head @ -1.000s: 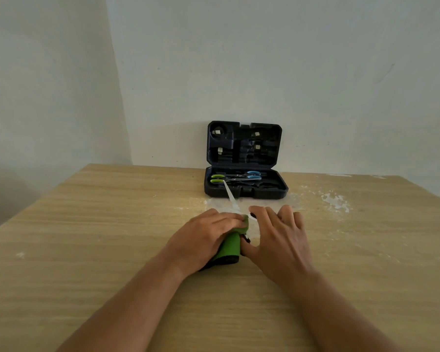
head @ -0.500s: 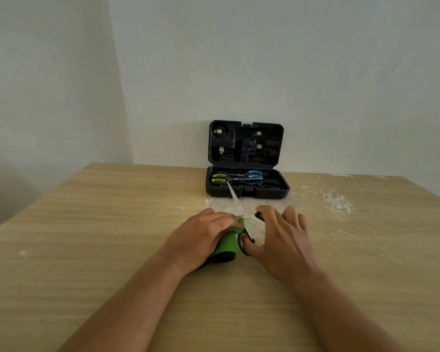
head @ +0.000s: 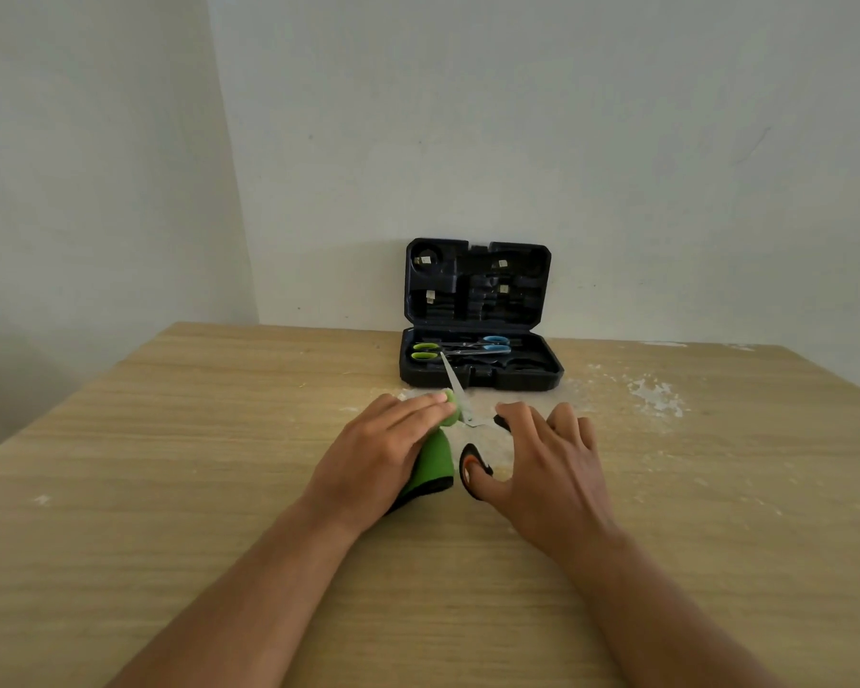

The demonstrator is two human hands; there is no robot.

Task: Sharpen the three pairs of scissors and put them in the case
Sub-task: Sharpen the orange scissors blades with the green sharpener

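Left hand [head: 373, 456] clamps down over the green sharpener [head: 435, 464]; right hand [head: 542, 469] has thumb through the black scissors [head: 472, 439], blade sticking toward the case [head: 480, 340].

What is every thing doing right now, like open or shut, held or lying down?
Black plastic case: open, lid upright by the wall.
Green-handled scissors: lying in the case.
Blue-handled scissors: lying in the case.
Black-and-orange-handled scissors: open, blade in the sharpener.
Green sharpener: on the wooden table, held down.
Left hand: holding the sharpener.
Right hand: thumb through scissor handle.
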